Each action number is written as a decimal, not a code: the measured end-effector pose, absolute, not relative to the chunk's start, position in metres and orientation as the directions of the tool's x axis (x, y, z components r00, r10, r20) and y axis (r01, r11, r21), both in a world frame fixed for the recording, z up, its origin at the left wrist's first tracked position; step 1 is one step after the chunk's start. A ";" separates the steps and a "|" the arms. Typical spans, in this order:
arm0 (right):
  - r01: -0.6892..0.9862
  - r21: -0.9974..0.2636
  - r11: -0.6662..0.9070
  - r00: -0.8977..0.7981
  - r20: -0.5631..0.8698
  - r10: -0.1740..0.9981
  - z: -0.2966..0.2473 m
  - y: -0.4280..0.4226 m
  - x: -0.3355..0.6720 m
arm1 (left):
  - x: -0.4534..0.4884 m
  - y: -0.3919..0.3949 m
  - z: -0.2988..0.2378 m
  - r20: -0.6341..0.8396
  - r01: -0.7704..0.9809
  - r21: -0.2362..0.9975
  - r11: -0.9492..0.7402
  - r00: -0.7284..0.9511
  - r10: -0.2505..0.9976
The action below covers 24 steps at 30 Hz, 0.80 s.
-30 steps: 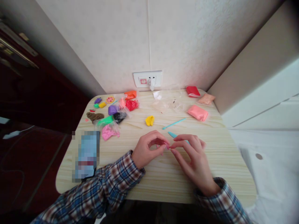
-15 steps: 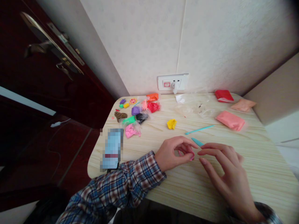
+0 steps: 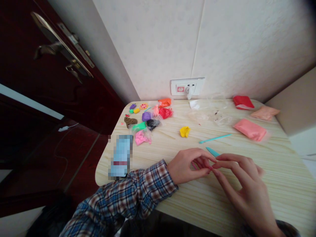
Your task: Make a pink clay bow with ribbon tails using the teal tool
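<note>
Between the thumb and fingers of my left hand (image 3: 184,166) is a small piece of pink clay (image 3: 194,165), mostly hidden by the fingers. The thumb and fingertips of my right hand (image 3: 247,182) meet the left fingertips and pinch at the clay's edge. Just beyond the right fingers lies a turquoise modelling knife (image 3: 212,151), partly covered by them. A thin turquoise stick tool (image 3: 214,139) rests behind it. Farther left sits a lump of yellow clay (image 3: 185,131).
A phone (image 3: 121,156) with a blurred screen lies at the table's left. Opened clay packets, such as a pink one (image 3: 142,137), and brown coiled clay (image 3: 130,121) are behind it. Salmon (image 3: 250,129) and red packets (image 3: 243,102) lie right. Clear wrappers (image 3: 209,113) sit near the wall socket (image 3: 187,87).
My right hand's fingertips have closed in and now touch the clay at my left fingertips; before, a small gap separated them. The view has shifted slightly.
</note>
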State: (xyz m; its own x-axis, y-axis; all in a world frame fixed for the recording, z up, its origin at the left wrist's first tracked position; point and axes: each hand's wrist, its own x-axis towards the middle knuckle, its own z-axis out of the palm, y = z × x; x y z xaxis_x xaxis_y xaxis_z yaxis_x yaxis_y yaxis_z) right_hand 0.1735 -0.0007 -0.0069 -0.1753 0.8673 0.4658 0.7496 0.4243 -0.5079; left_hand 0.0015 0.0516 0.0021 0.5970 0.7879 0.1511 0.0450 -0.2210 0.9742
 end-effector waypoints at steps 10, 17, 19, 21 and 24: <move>0.755 -0.505 0.418 -0.169 0.465 0.869 -0.006 -0.001 0.174 | 0.002 0.051 0.004 0.095 0.063 0.984 -0.167 0.606 0.790; 0.757 -0.494 0.428 -0.171 0.483 0.859 -0.003 -0.001 0.173 | 0.001 0.050 0.002 -0.029 0.061 0.998 -0.016 0.662 0.749; 0.751 -0.493 0.440 -0.174 0.494 0.852 -0.002 -0.002 0.174 | 0.001 0.049 0.002 -0.044 0.053 0.999 0.010 0.685 0.728; 0.746 -0.491 0.450 -0.176 0.506 0.844 -0.002 -0.002 0.174 | 0.001 0.049 0.002 -0.051 0.043 0.999 0.029 0.698 0.714; 0.742 -0.492 0.456 -0.172 0.517 0.839 -0.003 -0.003 0.173 | 0.000 0.049 0.003 -0.049 0.027 0.999 0.042 0.686 0.726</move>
